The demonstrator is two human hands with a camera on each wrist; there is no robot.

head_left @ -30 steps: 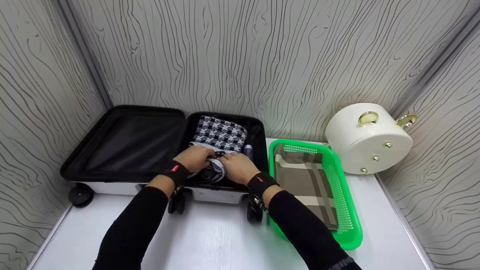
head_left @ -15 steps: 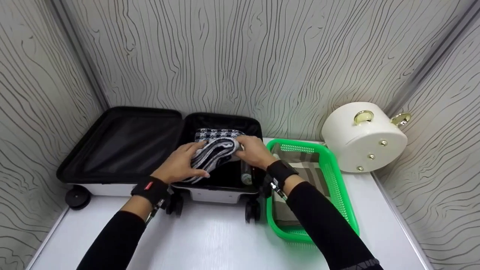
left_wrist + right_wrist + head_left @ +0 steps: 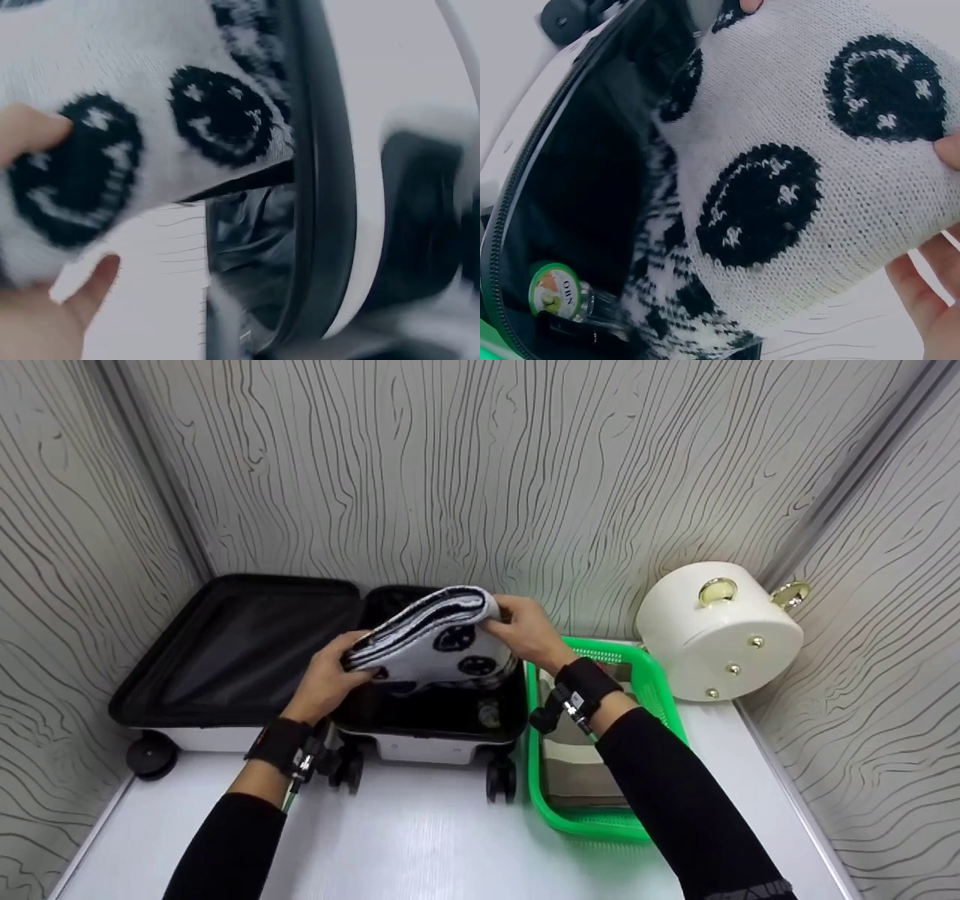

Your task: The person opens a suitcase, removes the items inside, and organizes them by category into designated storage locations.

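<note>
Both hands hold up a folded black-and-white knit cloth (image 3: 420, 664) over the right half of an open suitcase (image 3: 431, 729). My left hand (image 3: 326, 679) grips its left end, fingers behind and thumb in front. At the upper right corner, my right hand (image 3: 529, 631) pinches the folded edge. The cloth is tilted, its layers showing along the top. Both wrist views show black smiley faces on its white knit (image 3: 772, 202), and the right wrist view shows a houndstooth part hanging below. A clear container with a green-rimmed lid (image 3: 555, 291) lies inside the suitcase.
The suitcase's other half (image 3: 255, 652), black inside, lies flat to the left. On the right stands a green basket (image 3: 534, 780) with folded brown striped fabric (image 3: 577, 776) in it. A cream round case (image 3: 705, 637) with gold-coloured handles sits in the back right corner. Patterned walls surround the table.
The cloth was low in the suitcase with both hands at its near end. It has been lifted up and turned so its smiley side shows. The container below has come into view.
</note>
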